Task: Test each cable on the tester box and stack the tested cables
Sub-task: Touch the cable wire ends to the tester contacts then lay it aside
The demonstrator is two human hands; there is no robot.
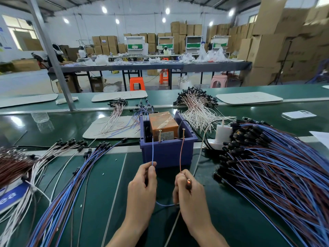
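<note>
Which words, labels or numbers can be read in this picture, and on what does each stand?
"ea": white letters on the blue sign at the left table edge; the rest is cut off.
Paper label on the orange tester box: too small to read.
Red handwriting on the white board: too blurred to read.

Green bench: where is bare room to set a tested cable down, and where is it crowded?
Bare green mat lies between the left cable stack and the purple tester box; a narrower strip sits between the right hand and the right cable pile. Both are crowded.
</note>
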